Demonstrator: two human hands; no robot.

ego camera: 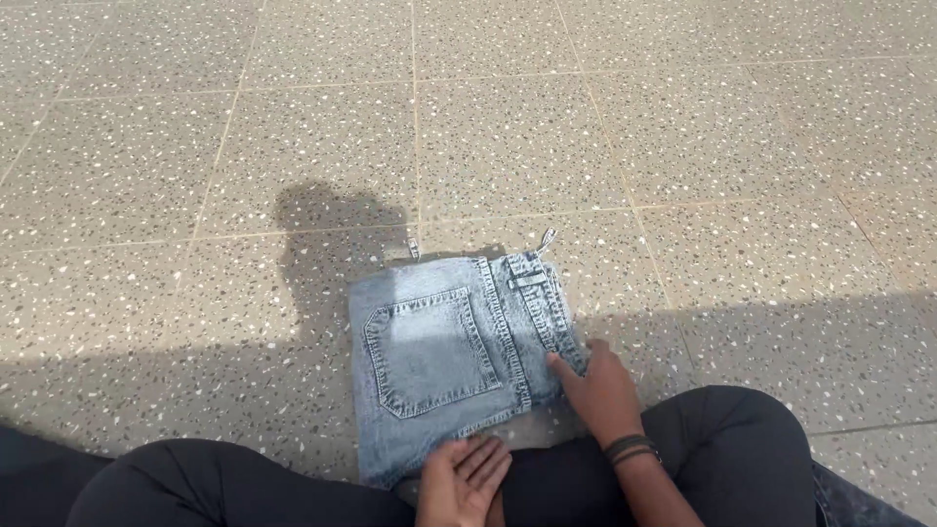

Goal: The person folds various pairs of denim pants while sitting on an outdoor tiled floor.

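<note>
Jeans: the folded jeans (459,361) are lying flat on the floor (605,137), just in front of the person's crossed legs (722,439); they are pale blue denim, folded into a rough square.
Pocket: a back pocket (429,353) is facing up on the left half of the fold, its stitched outline showing darker than the cloth around it.
Waistband: the waistband (542,303) is running along the right edge of the fold, with a belt loop (545,240) sticking out at the far corner and a second small tab (413,247) poking out at the far left corner.
Labels: no readable tag is showing on the denim (the small tabs are too tiny to tell apart from loops).
Left hand: the left hand (467,478) is lying palm down, fingers together and stretched flat, at the near edge of the jeans.
Right hand: the right hand (597,385) is resting on the near right corner by the waistband, fingers pointing toward the seam; whether it is pinching cloth or only pressing cannot be told.
Wrist: dark bands (630,449) are circling the right wrist.
Floor: large speckled beige tiles with thin grout lines are filling the whole view.
Light: sun is falling on the far tiles, while a shadow (332,244) is covering the near strip and reaching the jeans.
</note>
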